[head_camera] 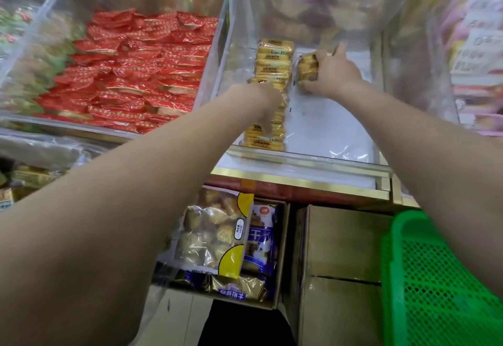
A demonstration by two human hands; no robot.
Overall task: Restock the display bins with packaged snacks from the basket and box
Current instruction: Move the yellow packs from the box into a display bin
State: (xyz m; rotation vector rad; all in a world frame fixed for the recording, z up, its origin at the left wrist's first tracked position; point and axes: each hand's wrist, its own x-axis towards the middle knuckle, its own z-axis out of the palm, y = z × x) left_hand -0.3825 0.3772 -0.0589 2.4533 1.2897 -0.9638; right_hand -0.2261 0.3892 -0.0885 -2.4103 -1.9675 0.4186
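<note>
Inside the clear bin (304, 8) — both hands (330, 75) on yellow snack packs (273, 65).

A clear bin (313, 160) sat at upper centre of the frame, holding a row of snack packs (270, 73) along its left side. Another bin (68, 125) of packets (141, 73) lay to its left. Below, an open box (281, 250) of bags stood at lower centre, a basket (435, 277) at lower right.
</note>
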